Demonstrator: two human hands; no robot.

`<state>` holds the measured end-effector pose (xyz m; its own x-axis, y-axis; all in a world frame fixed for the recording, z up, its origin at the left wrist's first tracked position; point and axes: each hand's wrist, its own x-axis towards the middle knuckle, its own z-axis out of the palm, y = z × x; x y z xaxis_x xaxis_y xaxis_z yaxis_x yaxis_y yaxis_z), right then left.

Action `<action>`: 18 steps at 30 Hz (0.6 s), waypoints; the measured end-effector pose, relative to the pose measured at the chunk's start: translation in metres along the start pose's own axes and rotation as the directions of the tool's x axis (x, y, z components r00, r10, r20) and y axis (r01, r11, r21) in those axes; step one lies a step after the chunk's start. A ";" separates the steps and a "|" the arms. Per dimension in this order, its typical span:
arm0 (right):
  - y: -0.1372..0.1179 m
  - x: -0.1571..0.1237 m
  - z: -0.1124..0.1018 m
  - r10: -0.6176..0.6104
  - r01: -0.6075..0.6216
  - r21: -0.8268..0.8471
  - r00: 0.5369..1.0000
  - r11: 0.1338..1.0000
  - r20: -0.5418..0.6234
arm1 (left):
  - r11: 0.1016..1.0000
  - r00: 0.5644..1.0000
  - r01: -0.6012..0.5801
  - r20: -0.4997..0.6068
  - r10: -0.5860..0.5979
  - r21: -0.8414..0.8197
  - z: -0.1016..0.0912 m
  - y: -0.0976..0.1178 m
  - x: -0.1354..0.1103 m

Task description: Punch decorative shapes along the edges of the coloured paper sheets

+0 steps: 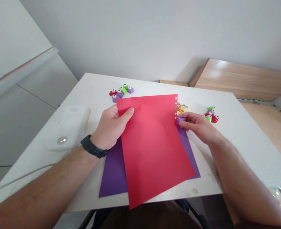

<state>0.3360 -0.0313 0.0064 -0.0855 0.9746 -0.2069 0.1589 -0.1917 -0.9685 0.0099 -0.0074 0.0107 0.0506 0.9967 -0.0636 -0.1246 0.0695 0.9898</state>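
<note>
My left hand (113,124) grips a red sheet of paper (152,140) by its upper left side, thumb on top. A column of small punched shapes runs down the sheet's upper right edge. At that edge my right hand (195,124) pinches a small purple craft punch (180,120), which sits against the paper. Beneath the red sheet lies a purple sheet of paper (114,171), mostly covered. Just behind the right fingers is a heap of colourful paper confetti (182,108), partly hidden by the hand and sheet.
Several small punches (122,90) in red, purple and green stand at the back left of the white table (226,152). Another cluster of punches (211,115) is at the right. A white device (70,124) with a cable (23,176) lies at the left.
</note>
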 end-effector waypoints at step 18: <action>-0.003 -0.001 0.003 0.035 -0.035 0.010 0.999 0.999 0.013 | 1.000 1.000 -0.002 0.004 0.002 -0.026 0.002 0.003 -0.002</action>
<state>0.3331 -0.0317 0.0092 -0.0929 0.9658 -0.2423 0.1521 -0.2267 -0.9620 0.0111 -0.0091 0.0136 0.0544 0.9967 -0.0608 -0.1502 0.0684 0.9863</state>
